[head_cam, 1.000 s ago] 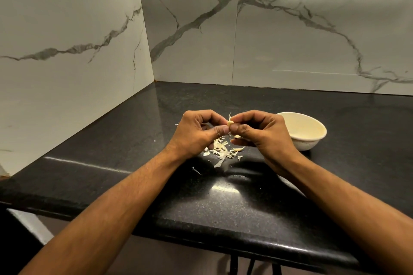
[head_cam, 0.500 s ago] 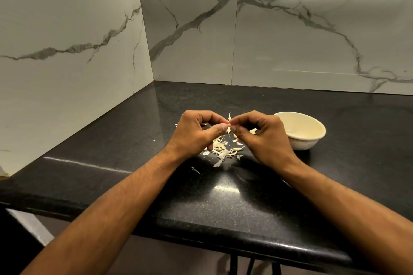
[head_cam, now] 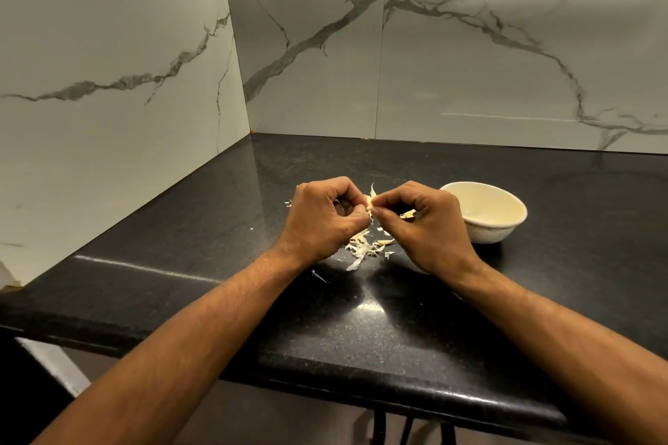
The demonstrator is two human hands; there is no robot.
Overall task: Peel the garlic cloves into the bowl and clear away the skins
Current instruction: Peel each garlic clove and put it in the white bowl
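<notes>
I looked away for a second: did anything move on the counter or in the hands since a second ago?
Hardly anything. Both hands, left hand and right hand, still pinch the garlic clove between them over the skins, the fingers shifting slightly as they peel. Nothing was let go. The bowl and skin pile stayed put.

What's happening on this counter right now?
A person is peeling garlic. Both hands, the left hand and the right hand, pinch one garlic clove between their fingertips above the black counter. A small heap of loose skins lies on the counter beneath them. A cream bowl stands just to the right; no cloves show in the part of it that is visible.
</notes>
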